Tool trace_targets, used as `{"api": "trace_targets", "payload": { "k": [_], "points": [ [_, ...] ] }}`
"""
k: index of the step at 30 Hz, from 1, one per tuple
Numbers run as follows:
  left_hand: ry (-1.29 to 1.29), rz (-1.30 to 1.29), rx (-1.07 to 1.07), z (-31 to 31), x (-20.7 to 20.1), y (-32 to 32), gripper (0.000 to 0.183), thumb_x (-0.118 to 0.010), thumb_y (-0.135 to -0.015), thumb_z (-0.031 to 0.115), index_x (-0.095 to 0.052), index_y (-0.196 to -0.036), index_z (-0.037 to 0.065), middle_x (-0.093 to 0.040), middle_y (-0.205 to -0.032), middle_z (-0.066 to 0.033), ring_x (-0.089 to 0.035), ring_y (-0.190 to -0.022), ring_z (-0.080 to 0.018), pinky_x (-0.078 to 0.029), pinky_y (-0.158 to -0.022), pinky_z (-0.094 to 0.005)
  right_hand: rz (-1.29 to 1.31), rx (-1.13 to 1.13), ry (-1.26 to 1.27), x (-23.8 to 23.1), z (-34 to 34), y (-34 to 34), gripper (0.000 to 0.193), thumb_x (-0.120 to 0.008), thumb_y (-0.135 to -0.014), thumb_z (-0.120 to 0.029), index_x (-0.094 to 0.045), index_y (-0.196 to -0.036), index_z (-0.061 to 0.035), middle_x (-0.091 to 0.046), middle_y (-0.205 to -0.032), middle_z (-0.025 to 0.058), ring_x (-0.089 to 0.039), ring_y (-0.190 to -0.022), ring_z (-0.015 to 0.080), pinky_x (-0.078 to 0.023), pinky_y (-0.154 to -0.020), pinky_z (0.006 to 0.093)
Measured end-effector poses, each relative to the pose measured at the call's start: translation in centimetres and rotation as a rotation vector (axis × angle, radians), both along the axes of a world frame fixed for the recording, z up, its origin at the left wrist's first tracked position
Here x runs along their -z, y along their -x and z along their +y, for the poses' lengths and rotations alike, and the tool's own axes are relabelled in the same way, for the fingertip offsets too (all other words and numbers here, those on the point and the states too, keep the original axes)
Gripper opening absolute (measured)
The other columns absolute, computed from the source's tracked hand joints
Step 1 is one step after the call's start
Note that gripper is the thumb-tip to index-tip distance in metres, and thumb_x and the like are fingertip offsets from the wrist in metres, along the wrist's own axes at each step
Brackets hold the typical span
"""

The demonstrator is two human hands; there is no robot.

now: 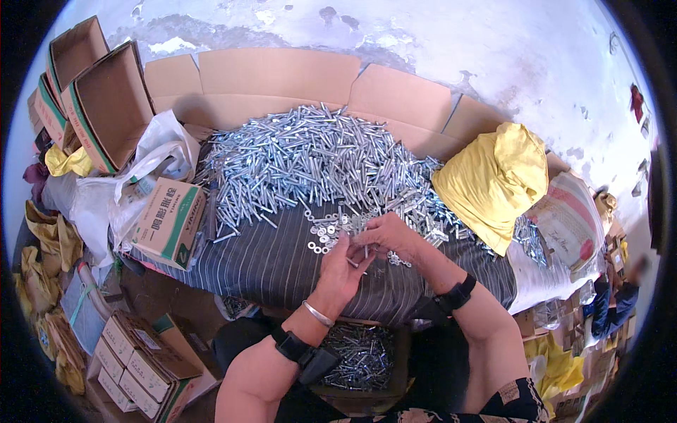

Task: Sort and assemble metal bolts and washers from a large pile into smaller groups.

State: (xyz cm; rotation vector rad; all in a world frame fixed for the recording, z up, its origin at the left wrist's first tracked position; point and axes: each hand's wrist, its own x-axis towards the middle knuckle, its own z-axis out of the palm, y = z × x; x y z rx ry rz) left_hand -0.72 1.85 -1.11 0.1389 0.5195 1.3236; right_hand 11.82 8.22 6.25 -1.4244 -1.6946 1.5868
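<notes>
Over the front of the striped cloth, my left hand [341, 269] and my right hand [386, 236] meet with fingers closed. A slim metal bolt [352, 263] pokes out from the fingers of my left hand. My right hand pinches at the same spot, its fingertips partly hidden, so what they grip is unclear. Just left of the fingertips lie loose flat washers [321, 240]. Behind both hands spreads a big heap of silvery bolts [310, 158]. Small metal sleeves or nuts [427, 229] lie to the right of my right hand.
Cardboard [282, 74] walls off the heap's back. A yellow sack [486, 183] sits at right, a printed carton [169, 222] and white plastic bag [166, 151] at left. Below my arms stands a bin of bolts [360, 356]. Small boxes [134, 366] fill the lower left. Another person [620, 303] is far right.
</notes>
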Motion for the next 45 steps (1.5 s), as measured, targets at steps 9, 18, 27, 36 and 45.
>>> {"api": "trace_targets", "payload": {
  "k": [9,18,27,36,45],
  "points": [
    [-0.062,-0.108,0.063,-0.3,-0.2,-0.5,0.029,-0.041,-0.099,0.033,-0.055,-0.108,0.009,-0.062,-0.105,-0.0065,-0.06,-0.099,-0.0221,-0.05,-0.087,-0.0429,-0.234,0.039,-0.366,0.2,-2.5,-0.1,0.023,-0.067,-0.077,-0.019,-0.065,-0.073,0.0035,-0.059,-0.055,0.0083,-0.058,-0.045,0.013,-0.047,-0.044,0.0276],
    [0.051,-0.031,-0.014,-0.8,-1.5,0.1,0.035,-0.051,-0.094,0.038,-0.057,-0.093,0.004,-0.063,-0.081,-0.0081,-0.064,-0.073,-0.0181,-0.057,-0.065,-0.0319,-0.347,-0.325,-1.448,1.1,-4.1,-0.6,0.036,-0.066,-0.065,-0.007,-0.061,-0.1,-0.0092,-0.061,-0.089,0.0091,-0.062,-0.075,0.0288,-0.052,-0.061,0.0363],
    [0.118,0.303,-0.11,-2.1,-3.2,-0.1,0.023,-0.072,-0.081,0.025,-0.055,-0.082,0.009,-0.056,-0.067,0.0005,-0.052,-0.052,-0.008,-0.043,-0.044,-0.0216,-0.115,0.048,-0.939,5.2,3.2,2.4,0.023,-0.061,-0.074,-0.004,-0.066,-0.097,-0.003,-0.064,-0.083,0.0141,-0.063,-0.076,0.0294,-0.05,-0.064,0.0348],
    [0.123,0.386,-0.012,-2.7,-3.3,-0.5,0.027,-0.076,-0.077,0.023,-0.051,-0.076,0.012,-0.05,-0.061,0.0023,-0.041,-0.045,-0.0047,-0.027,-0.035,-0.0192,-0.547,-0.361,-1.091,8.6,6.1,5.9,0.015,-0.06,-0.076,-0.017,-0.065,-0.085,-0.0066,-0.055,-0.083,0.0135,-0.06,-0.075,0.0342,-0.049,-0.066,0.0451],
    [0.096,0.325,0.196,-2.1,-1.5,-0.7,0.035,-0.058,-0.09,0.04,-0.054,-0.085,0.005,-0.06,-0.066,-0.0098,-0.05,-0.044,-0.0111,-0.037,-0.036,-0.0233,-0.347,0.023,-1.05,5.2,3.9,1.2,0.019,-0.064,-0.071,-0.012,-0.06,-0.087,-0.0022,-0.061,-0.082,0.0177,-0.062,-0.074,0.0331,-0.05,-0.065,0.0419]
  ]
}}
